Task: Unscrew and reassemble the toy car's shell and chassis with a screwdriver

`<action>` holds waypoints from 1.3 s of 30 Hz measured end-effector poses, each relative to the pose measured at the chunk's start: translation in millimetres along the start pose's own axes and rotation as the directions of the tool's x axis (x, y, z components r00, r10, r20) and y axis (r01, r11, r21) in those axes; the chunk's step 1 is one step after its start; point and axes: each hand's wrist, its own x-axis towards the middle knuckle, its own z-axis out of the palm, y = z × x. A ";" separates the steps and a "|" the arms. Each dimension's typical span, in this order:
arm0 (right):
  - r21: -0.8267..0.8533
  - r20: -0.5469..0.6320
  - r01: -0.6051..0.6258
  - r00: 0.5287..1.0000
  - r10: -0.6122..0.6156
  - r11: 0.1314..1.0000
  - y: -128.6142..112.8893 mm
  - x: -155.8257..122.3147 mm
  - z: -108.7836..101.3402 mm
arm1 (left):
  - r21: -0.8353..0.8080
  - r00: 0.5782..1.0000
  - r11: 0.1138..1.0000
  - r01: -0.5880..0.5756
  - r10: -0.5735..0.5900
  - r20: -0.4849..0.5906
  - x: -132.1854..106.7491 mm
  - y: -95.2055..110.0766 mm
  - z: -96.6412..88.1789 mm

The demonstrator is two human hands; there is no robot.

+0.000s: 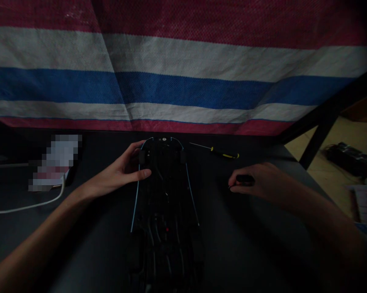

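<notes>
A toy car (168,195) lies upside down on the dark table, its black underside facing up and blue body edges showing along both sides. My left hand (125,169) grips its far left side, thumb over the underside near a wheel and fingers around the outer edge. To the right of the car, my right hand (256,179) is closed on a small black-handled screwdriver (245,180); only a bit of its tip shows past the fingers. Another screwdriver (224,153), with a yellow and black handle, lies beyond my right hand, its thin shaft pointing left.
A blurred-out phone-like object (56,162) with a white cable (27,208) rests on the left. Behind the table (106,244) hangs a striped red, white and blue sheet (177,89). A dark frame bar (319,138) stands at the right, with items on the floor beyond.
</notes>
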 end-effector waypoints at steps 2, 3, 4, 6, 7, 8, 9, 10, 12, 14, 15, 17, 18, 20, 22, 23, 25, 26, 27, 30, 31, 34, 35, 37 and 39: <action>-0.027 -0.031 0.002 1.000 -0.003 1.000 -1.2 0.2 0.9 | 0.007 1.000 1.000 -0.003 0.003 -0.002 -0.1 0.6 0.0; -0.040 -0.037 0.000 0.999 -0.002 0.999 -1.7 0.2 1.6 | 0.007 1.000 1.000 -0.001 0.001 -0.003 -0.1 1.2 0.2; -0.051 -0.038 -0.002 0.999 0.000 0.999 -2.3 0.0 2.5 | 0.006 1.000 1.000 0.004 -0.004 -0.006 -0.2 1.7 0.3; -0.072 -0.040 0.007 0.999 -0.010 0.997 -3.6 -1.0 4.3 | 0.005 1.000 1.000 0.021 -0.021 -0.011 -0.3 2.4 0.5; -0.079 -0.041 0.016 0.999 -0.019 0.997 -4.4 -1.8 5.3 | 0.005 0.999 1.000 0.030 -0.030 -0.012 -0.4 2.4 0.5; -0.085 -0.044 0.022 0.999 -0.026 0.996 -5.3 -2.8 6.3 | 0.004 0.999 0.999 0.036 -0.036 -0.013 -0.4 2.1 0.4; -0.091 -0.047 0.024 0.998 -0.029 0.996 -6.4 -3.9 7.3 | 0.004 0.999 0.999 0.040 -0.039 -0.015 -0.4 1.7 0.2; -0.096 -0.045 0.018 0.999 -0.022 0.995 -7.6 -4.9 8.3 | 0.004 0.999 0.999 0.041 -0.041 -0.016 -0.3 1.1 0.0; -0.093 -0.028 -0.006 1.000 0.003 0.996 -10.1 -6.3 10.4 | 0.005 0.999 0.999 0.035 -0.034 -0.019 -0.2 0.0 -0.1; -0.071 -0.023 -0.020 1.000 0.018 0.997 -12.3 -6.3 12.2 | 0.010 0.999 1.000 0.027 -0.027 -0.031 0.1 -0.4 0.3; -0.053 -0.025 -0.018 1.000 0.016 0.998 -13.3 -6.0 12.8 | 0.013 0.999 1.000 0.028 -0.028 -0.039 0.2 -0.2 0.8; -0.006 -0.027 0.007 1.000 -0.007 1.000 -15.7 -5.3 12.5 | 0.018 0.998 0.999 0.035 -0.034 -0.056 0.5 0.6 1.9; 0.021 -0.025 0.026 0.999 -0.025 0.999 -17.6 -5.4 11.2 | 0.021 0.997 0.999 0.037 -0.036 -0.061 0.6 1.1 2.5; 0.092 -0.012 0.078 0.997 -0.078 0.993 -24.3 -7.6 6.1 | 0.021 0.998 0.999 0.027 -0.026 -0.059 0.6 1.5 3.4; 0.177 0.005 0.128 0.991 -0.131 0.976 -36.5 -12.0 -1.9 | 0.008 0.999 1.000 0.011 -0.011 -0.046 0.3 1.5 3.8; 0.217 0.012 0.148 0.988 -0.154 0.965 -45.1 -14.4 -6.4 | -0.005 0.999 1.000 0.006 -0.006 -0.035 0.1 1.5 3.8; 0.287 0.015 0.190 0.979 -0.203 0.939 -67.2 -17.4 -14.6 | -0.038 1.000 0.999 -0.005 0.004 -0.011 -0.7 2.0 3.3; 0.309 0.007 0.217 0.973 -0.231 0.926 -80.5 -17.2 -17.8 | -0.056 1.000 0.998 -0.010 0.010 0.000 -1.3 2.4 2.8; 0.321 -0.020 0.258 0.964 -0.266 0.911 -94.8 -15.4 -20.1 | -0.073 1.000 0.997 -0.018 0.018 0.007 -2.0 2.7 2.2; 0.294 -0.100 0.406 0.913 -0.395 0.865 -138.8 -0.9 -22.1 | -0.102 0.999 0.994 -0.041 0.042 0.008 -4.1 1.5 -0.6; 0.266 -0.109 0.461 0.887 -0.448 0.847 -152.0 6.1 -21.6 | -0.104 0.999 0.993 -0.050 0.051 0.006 -4.5 0.1 -1.7; 0.154 -0.036 0.542 0.839 -0.544 0.826 -181.0 26.7 -19.1 | -0.124 0.995 0.988 -0.095 0.099 0.026 -4.4 -6.4 -4.6; 0.125 -0.014 0.552 0.832 -0.555 0.824 -187.0 31.9 -18.3 | -0.138 0.993 0.985 -0.107 0.114 0.044 -4.1 -8.3 -5.1; 0.083 0.006 0.554 0.831 -0.556 0.828 -194.9 38.6 -17.1 | -0.160 0.991 0.980 -0.121 0.129 0.044 -3.6 -10.7 -5.5; 0.062 -0.009 0.554 0.832 -0.554 0.831 -199.1 40.8 -16.7 | -0.169 0.990 0.978 -0.121 0.131 0.051 -3.5 -10.9 -5.3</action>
